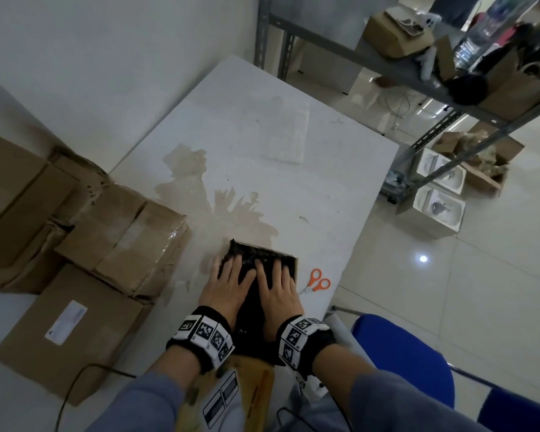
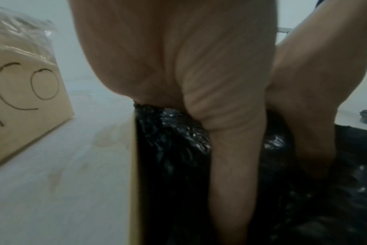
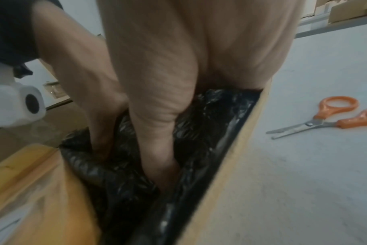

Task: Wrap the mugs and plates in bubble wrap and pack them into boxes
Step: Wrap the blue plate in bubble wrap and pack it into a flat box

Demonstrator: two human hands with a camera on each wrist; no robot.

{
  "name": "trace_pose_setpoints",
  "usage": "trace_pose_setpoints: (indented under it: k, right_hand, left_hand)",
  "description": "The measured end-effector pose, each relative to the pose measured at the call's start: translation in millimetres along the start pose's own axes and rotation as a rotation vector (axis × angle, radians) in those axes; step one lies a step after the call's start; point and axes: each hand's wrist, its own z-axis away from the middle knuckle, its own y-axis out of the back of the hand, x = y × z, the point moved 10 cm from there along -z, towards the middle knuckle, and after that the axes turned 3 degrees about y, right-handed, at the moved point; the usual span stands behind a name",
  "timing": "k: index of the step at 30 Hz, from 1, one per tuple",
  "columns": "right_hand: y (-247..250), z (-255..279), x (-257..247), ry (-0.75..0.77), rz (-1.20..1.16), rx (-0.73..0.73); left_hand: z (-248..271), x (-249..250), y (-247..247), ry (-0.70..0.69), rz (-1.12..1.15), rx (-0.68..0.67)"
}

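Note:
A small open cardboard box [image 1: 295, 262] stands at the near edge of the white table [image 1: 325, 182], filled with black bubble wrap [image 1: 252, 253]. My left hand [image 1: 228, 277] and right hand [image 1: 275, 280] lie side by side on the wrap, fingers straight, pressing down into the box. In the left wrist view the left hand [image 2: 199, 82] sinks into the black wrap [image 2: 170, 149] beside the box wall [image 2: 134, 165]. In the right wrist view the right hand [image 3: 178, 82] pushes the wrap [image 3: 210, 124] down along the box wall [image 3: 241, 132]. Whatever the wrap covers is hidden.
Orange-handled scissors [image 1: 317, 280] lie just right of the box. Several closed cardboard boxes [image 1: 122, 238] are stacked on the left. A clear bubble wrap sheet [image 1: 281, 132] lies far on the table. A blue chair [image 1: 402, 353] and a metal shelf [image 1: 418, 73] stand at right.

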Motion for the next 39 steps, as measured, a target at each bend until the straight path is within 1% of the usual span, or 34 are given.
trace_pose_setpoints:
  k: [5, 10, 14, 19, 23, 25, 29, 35, 39]
  right_hand:
    - [-5, -2, -1, -0.019, 0.022, -0.043]
    - [-3, -9, 2, -0.017, 0.027, -0.115]
    - [10, -17, 2, 0.029, 0.051, -0.108]
    - [27, -12, 2, 0.113, 0.03, -0.044]
    - [47, -10, -1, 0.151, 0.019, 0.11]
    - [49, -14, -5, 0.158, -0.045, 0.121]
    - [46, -27, -2, 0.104, -0.16, 0.064]
    - [53, -39, 0, 0.002, -0.134, 0.103]
    - [54, -42, 2, 0.001, -0.151, 0.057]
  left_hand:
    - [-4, -3, 4, -0.038, -0.029, 0.026]
    - [-5, -7, 5, -0.041, 0.079, 0.081]
    - [-3, -15, 11, -0.01, 0.137, 0.158]
    - [-3, -16, 10, 0.041, 0.173, 0.163]
    - [-4, -16, 10, 0.064, 0.171, 0.153]
    - [-5, -15, 10, 0.064, 0.153, 0.129]
    - [-10, -16, 7, 0.083, 0.16, 0.147]
    - [-10, -17, 6, 0.089, 0.194, 0.214]
    - [-11, -17, 4, 0.086, 0.198, 0.19]
